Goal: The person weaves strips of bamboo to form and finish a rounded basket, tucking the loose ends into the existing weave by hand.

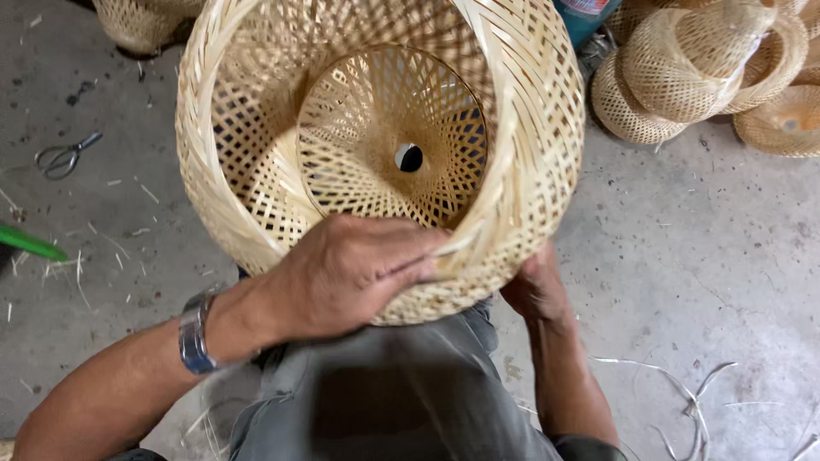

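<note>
Left hand (346,273) is gripping woven bamboo shade (530,154) rim, fingers closed over it | right hand (534,286) is supporting beneath, grip unclear | scissors (64,156) lying well left of left hand

left hand (346,273) grips woven basket (376,145) rim | right hand (536,286) underneath | concrete floor (709,248)

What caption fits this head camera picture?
Two hands, left hand and right hand, grip a woven bamboo basket above a concrete floor.
</note>
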